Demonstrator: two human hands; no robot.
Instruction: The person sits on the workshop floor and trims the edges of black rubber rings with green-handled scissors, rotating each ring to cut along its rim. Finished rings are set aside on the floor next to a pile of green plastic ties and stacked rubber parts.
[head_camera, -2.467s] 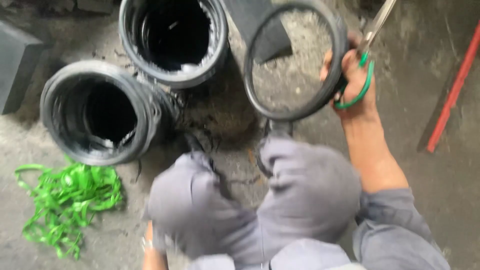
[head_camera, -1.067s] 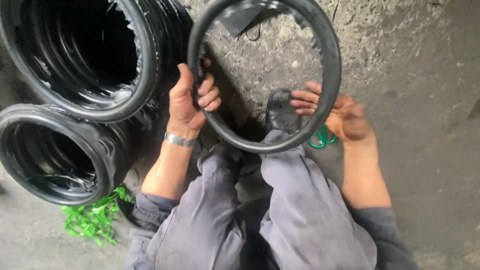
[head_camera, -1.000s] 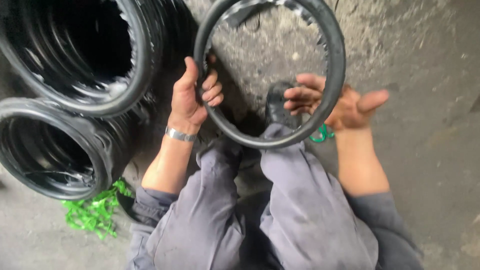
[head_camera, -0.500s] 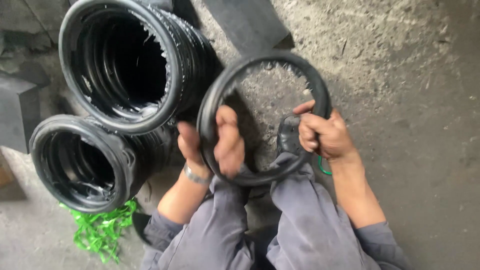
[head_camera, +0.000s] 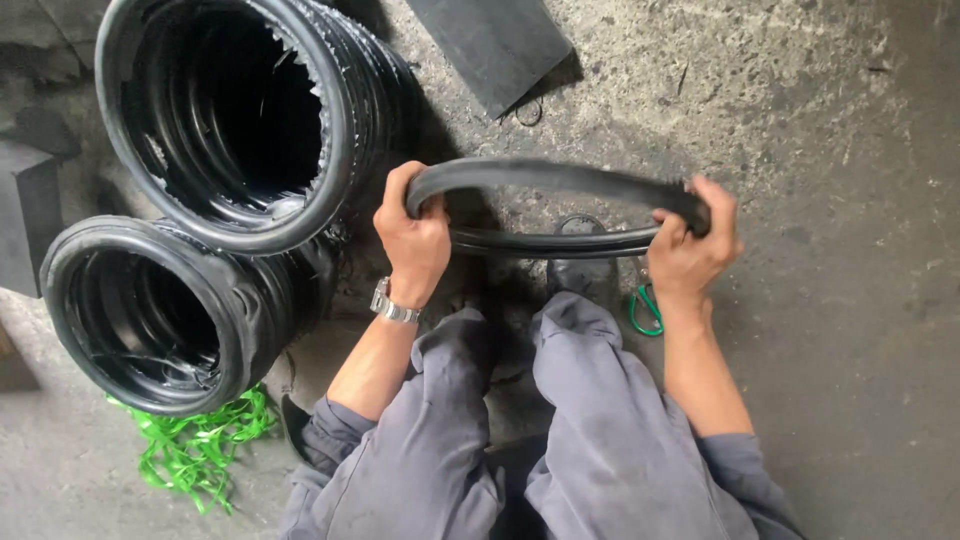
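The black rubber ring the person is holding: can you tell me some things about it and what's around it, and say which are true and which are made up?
1. Both hands grip the black rubber ring, the left hand on one side and the right hand on the other. True.
2. The ring lies flat on the concrete floor. False: it is held up above the knees.
3. A metal wristwatch is on the left wrist. True.
4. The green plastic strips lie to the right of the person. False: they lie on the left, below the smaller stack of black rings.
5. Two stacks of black rings lie on their sides to the left. True.
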